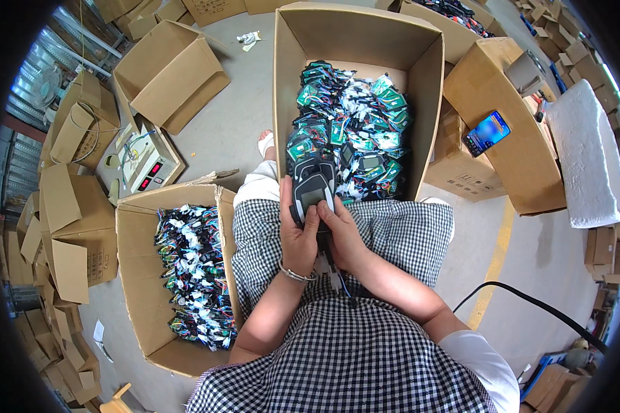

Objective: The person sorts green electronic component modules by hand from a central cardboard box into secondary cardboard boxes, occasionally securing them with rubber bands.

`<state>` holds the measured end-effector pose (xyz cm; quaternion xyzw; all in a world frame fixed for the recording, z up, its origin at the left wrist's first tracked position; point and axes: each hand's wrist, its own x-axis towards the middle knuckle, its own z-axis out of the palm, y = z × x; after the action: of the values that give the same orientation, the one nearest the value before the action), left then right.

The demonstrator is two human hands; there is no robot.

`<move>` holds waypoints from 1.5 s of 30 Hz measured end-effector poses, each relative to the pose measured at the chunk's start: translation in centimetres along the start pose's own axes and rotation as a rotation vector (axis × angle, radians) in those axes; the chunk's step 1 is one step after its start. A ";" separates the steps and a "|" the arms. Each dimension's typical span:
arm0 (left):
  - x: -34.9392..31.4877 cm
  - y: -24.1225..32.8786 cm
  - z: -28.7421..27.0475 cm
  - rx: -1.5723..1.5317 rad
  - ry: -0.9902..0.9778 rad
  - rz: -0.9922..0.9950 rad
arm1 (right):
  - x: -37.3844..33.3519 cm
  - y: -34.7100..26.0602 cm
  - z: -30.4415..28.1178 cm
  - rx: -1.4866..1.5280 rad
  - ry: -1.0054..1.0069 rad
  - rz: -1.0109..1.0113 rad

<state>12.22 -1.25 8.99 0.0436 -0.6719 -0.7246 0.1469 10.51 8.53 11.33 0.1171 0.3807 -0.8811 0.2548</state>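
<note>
Both my hands grip a small black display unit point(313, 187) with a grey screen, held over my lap. My left hand point(296, 234) wraps its left side, thumb on the front. On the right, my right hand point(344, 237) presses its thumb near the lower screen edge. More black casings show just behind the unit, and cables with a white connector hang below it. Ahead stands a large cardboard box point(430, 96) holding many green circuit boards point(393, 141) with wires. A second cardboard box point(136, 275), left of my legs, holds wired pieces point(196, 275) with white connectors.
A phone point(488, 133) lies on a closed carton point(523, 165) at the right, beside a white foam slab point(585, 155). To the left sits a device with red digits point(150, 176). Open cartons point(179, 79) crowd the left side. A black cable point(530, 303) curves in from the right.
</note>
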 end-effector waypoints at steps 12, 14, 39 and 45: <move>-0.5 3.3 0.1 -0.418 0.161 -0.033 | -0.8 -1.6 0.0 -0.851 0.074 -0.712; -0.1 5.2 1.4 -0.547 0.093 -0.117 | -1.1 -1.0 0.9 -1.274 -0.072 -0.837; 1.3 1.9 -6.5 -0.890 0.323 -0.389 | 0.3 -4.4 -4.0 -0.160 0.062 -0.319; 0.8 5.6 -13.4 -0.993 0.225 -0.279 | 3.2 -6.5 -10.0 -1.604 0.447 -0.717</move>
<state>15.78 -14.70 13.36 0.1352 -0.2156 -0.9592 0.1234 4.41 18.48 7.23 -0.0527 0.9344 -0.3348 -0.1094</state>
